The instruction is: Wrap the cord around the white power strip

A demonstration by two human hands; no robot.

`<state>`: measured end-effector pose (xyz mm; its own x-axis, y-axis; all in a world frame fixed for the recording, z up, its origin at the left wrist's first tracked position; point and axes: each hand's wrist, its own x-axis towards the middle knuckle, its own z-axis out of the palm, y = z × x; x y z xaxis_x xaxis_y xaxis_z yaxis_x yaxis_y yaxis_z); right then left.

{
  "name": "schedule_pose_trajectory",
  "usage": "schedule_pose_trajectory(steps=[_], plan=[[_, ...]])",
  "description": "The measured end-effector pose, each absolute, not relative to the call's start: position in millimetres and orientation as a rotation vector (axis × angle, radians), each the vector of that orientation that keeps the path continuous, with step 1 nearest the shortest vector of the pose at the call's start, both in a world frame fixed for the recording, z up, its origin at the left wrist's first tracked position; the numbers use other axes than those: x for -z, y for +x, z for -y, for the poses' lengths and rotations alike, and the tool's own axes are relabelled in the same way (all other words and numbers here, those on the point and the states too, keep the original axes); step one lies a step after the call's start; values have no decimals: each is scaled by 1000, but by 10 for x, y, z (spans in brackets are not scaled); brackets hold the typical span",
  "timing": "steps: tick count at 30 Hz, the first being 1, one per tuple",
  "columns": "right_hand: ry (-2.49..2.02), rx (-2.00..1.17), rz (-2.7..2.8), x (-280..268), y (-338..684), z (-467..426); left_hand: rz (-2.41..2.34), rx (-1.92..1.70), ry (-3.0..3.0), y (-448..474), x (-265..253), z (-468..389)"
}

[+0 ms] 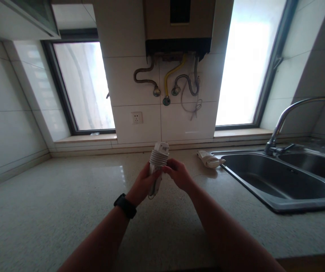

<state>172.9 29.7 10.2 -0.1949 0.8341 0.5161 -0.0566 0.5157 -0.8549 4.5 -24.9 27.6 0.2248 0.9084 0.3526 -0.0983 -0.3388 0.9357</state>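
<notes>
Held above the countertop is a white power strip with its white cord wound several times around the upper part. My left hand grips its lower body from the left, the thumb across the front. At the strip's right edge, my right hand has its fingers closed on the cord by the lowest turns. The fingertips are partly hidden, so the exact pinch is hard to see. A loop of cord hangs at the strip's bottom end.
A crumpled white plastic bag lies right of my hands, against the steel sink. A curved faucet rises behind the sink. On the tiled back wall are a socket and a water heater with hoses. Speckled countertop spreads left.
</notes>
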Motion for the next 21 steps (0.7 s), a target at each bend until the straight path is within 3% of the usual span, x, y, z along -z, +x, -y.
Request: schedule_pose_trajectory(steps=[7,21], plan=[[-615,-1085,1498,-174,1712,-268,-730,-1308,1268,12,-282,282],[-619,-1063,1444,-194,1777,-259,-592,-1142,1223,9,-319,341]])
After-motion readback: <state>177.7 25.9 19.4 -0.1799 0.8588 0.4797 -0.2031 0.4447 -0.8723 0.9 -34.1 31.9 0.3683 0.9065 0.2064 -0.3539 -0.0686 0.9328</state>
